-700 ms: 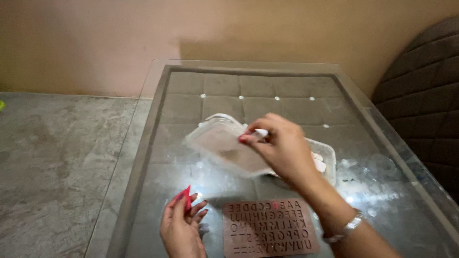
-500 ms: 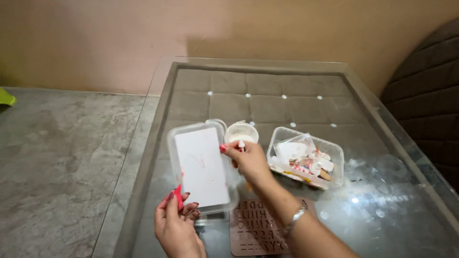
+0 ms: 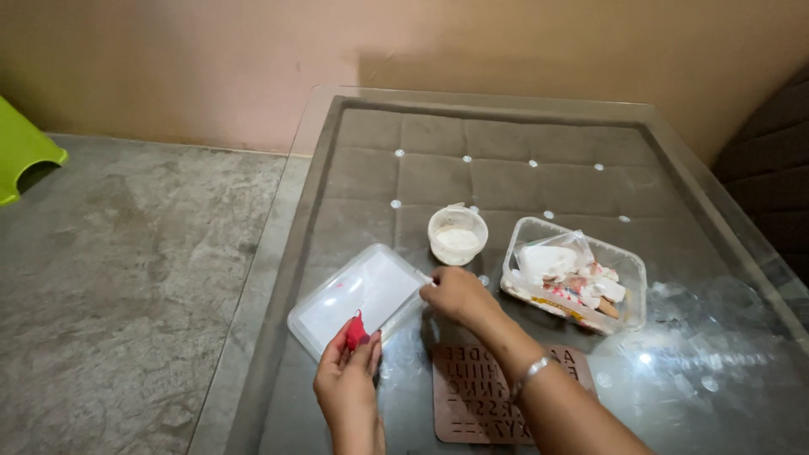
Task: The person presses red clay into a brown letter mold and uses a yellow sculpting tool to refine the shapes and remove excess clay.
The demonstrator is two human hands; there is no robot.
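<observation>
While the left hand pinches a small red piece, the right hand grips the clear lid, whose long axis runs from seven to one o'clock on the glass tabletop.

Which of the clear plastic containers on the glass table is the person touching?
The flat rectangular lid at the table's left side: the right hand rests on its edge. The round cup and the filled rectangular tub stand apart, untouched.

The right hand has carried the clear lid off the tub and set it on the table.
</observation>
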